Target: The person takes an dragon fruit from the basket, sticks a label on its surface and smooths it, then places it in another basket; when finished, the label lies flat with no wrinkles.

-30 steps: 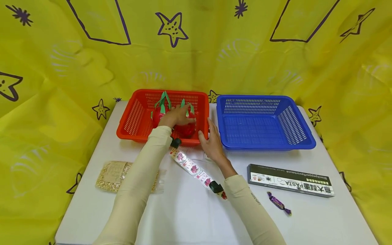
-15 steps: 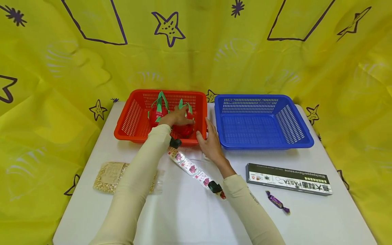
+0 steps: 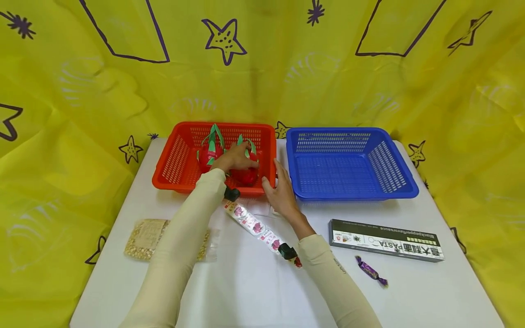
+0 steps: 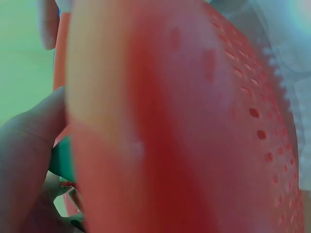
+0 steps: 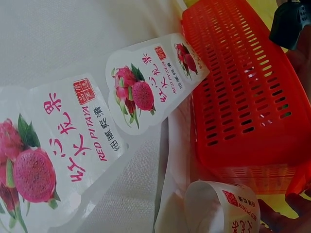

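In the head view, the left hand [image 3: 235, 157] covered part of the right dragon fruit [image 3: 247, 176], so the curl of its fingers could not be judged. The left sleeve [image 3: 180, 248] hid the middle of the bag of grains [image 3: 143, 239]. Some print on the pasta box [image 3: 385, 240] was too small for reading. The left wrist view showed the red basket [image 4: 194, 121] blurred; the right wrist view cut off the label strip [image 5: 97, 131] at left.
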`<act>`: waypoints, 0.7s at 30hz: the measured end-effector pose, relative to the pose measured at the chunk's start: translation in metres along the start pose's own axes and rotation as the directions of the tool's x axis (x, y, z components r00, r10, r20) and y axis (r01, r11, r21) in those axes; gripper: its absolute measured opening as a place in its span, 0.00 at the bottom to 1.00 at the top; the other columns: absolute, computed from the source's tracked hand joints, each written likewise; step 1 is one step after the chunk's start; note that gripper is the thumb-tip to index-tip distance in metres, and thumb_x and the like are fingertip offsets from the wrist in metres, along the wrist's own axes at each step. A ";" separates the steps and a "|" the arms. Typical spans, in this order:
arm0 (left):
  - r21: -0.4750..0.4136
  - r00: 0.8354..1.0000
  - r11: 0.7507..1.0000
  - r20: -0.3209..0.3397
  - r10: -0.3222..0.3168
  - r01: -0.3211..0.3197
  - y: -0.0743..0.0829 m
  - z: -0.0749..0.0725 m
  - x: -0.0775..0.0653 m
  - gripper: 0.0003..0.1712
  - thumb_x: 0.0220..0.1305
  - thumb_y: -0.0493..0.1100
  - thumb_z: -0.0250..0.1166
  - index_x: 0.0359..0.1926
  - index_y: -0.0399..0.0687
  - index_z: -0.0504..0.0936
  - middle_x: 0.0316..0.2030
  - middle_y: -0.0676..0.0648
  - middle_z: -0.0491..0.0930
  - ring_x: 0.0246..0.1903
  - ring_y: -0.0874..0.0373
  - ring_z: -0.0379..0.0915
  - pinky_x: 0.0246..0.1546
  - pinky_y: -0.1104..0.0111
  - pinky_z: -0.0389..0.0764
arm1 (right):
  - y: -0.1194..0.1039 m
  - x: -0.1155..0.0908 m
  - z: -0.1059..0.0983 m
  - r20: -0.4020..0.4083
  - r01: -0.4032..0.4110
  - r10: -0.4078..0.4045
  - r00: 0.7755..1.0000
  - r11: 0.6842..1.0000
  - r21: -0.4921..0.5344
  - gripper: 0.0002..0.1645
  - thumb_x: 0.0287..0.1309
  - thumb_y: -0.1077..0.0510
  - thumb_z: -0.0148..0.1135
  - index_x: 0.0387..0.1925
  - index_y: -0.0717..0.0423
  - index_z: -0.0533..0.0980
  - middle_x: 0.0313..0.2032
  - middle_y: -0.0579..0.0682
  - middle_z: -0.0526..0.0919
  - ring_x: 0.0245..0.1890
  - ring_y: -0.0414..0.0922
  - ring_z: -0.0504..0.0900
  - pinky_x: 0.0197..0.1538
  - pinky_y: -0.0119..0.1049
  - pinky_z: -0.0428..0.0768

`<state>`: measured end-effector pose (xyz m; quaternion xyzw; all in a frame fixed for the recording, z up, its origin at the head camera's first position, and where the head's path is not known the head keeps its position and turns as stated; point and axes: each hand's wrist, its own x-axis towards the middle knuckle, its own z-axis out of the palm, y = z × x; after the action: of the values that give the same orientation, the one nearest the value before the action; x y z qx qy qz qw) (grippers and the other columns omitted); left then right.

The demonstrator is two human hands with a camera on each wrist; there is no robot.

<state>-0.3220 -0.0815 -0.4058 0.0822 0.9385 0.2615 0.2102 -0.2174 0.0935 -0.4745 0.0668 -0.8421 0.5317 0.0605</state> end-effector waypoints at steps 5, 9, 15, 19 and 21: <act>0.001 0.999 1.000 -0.038 0.010 -0.010 -0.002 -0.002 -0.006 0.45 0.64 0.57 0.72 0.76 0.48 0.66 0.75 0.29 0.57 0.67 0.31 0.68 0.70 0.41 0.71 | -0.001 0.000 0.002 0.005 -0.002 0.002 1.000 1.000 0.013 0.44 0.75 0.56 0.58 0.84 0.56 0.51 0.79 0.62 0.61 0.70 0.61 0.71 0.71 0.59 0.75; 0.003 0.995 0.999 -0.096 0.038 -0.037 0.000 -0.006 -0.012 0.47 0.64 0.59 0.72 0.77 0.49 0.65 0.75 0.31 0.57 0.68 0.31 0.66 0.70 0.40 0.70 | -0.003 0.001 0.002 0.004 -0.014 0.014 1.000 1.000 0.011 0.44 0.75 0.55 0.57 0.85 0.55 0.51 0.79 0.60 0.60 0.71 0.61 0.71 0.71 0.58 0.75; -0.024 0.985 0.997 -0.158 0.067 -0.071 0.003 -0.015 -0.026 0.51 0.62 0.61 0.73 0.80 0.51 0.63 0.76 0.31 0.57 0.69 0.32 0.67 0.69 0.39 0.71 | -0.003 0.002 0.003 0.020 -0.017 0.017 1.000 1.000 0.021 0.45 0.76 0.54 0.56 0.85 0.54 0.49 0.80 0.59 0.58 0.71 0.60 0.71 0.68 0.56 0.78; -0.069 0.977 0.991 -0.191 0.099 -0.114 0.006 -0.017 -0.037 0.52 0.62 0.61 0.73 0.80 0.51 0.62 0.75 0.33 0.59 0.67 0.36 0.69 0.69 0.42 0.73 | -0.002 0.001 0.002 0.010 -0.026 0.025 1.000 1.000 0.011 0.45 0.76 0.54 0.57 0.85 0.55 0.50 0.80 0.60 0.60 0.70 0.61 0.72 0.71 0.57 0.76; -0.088 0.971 0.986 -0.209 0.118 -0.138 0.008 -0.018 -0.043 0.52 0.62 0.61 0.74 0.80 0.51 0.62 0.74 0.34 0.60 0.65 0.37 0.70 0.67 0.43 0.74 | -0.001 0.002 0.002 0.002 -0.024 0.024 1.000 1.000 0.007 0.44 0.75 0.55 0.56 0.85 0.56 0.51 0.79 0.61 0.61 0.69 0.61 0.72 0.71 0.57 0.75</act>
<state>-0.2911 -0.0947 -0.3727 0.1046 0.9332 0.3291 0.0997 -0.2189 0.0915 -0.4740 0.0574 -0.8411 0.5352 0.0533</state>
